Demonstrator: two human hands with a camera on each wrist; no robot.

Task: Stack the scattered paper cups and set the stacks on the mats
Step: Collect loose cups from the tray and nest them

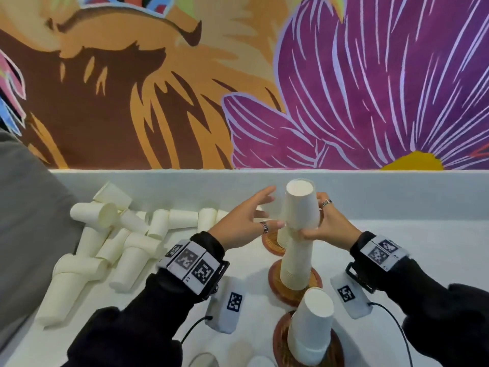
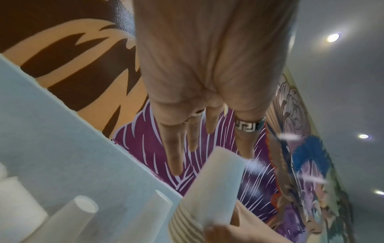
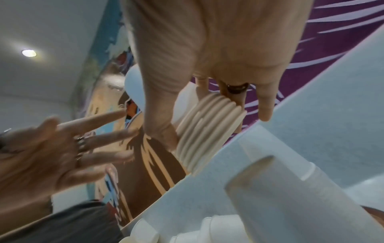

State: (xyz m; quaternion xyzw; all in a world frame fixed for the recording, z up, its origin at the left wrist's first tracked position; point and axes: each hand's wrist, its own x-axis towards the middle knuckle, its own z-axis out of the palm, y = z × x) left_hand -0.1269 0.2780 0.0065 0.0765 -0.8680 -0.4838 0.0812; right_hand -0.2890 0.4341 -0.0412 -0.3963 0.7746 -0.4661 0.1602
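Observation:
My right hand (image 1: 315,223) grips an upside-down stack of white paper cups (image 1: 300,207) by its ribbed rims (image 3: 209,131), held in the air above the tall stack (image 1: 296,263) on the middle woven mat (image 1: 312,284). My left hand (image 1: 254,215) hovers just left of the held stack, its fingers straight and spread, holding nothing. The held stack (image 2: 214,194) shows below the left fingers (image 2: 176,156) in the left wrist view. A third stack (image 1: 311,327) stands on the near mat (image 1: 280,337). Many loose cups (image 1: 127,242) lie scattered on the left of the white table.
A far mat (image 1: 270,242) holds a short stack behind the tall one. Two white tag blocks (image 1: 227,305) (image 1: 349,295) with cables lie near my wrists. A low white wall (image 1: 370,192) edges the table's back under the mural. A grey surface (image 1: 26,221) borders the left.

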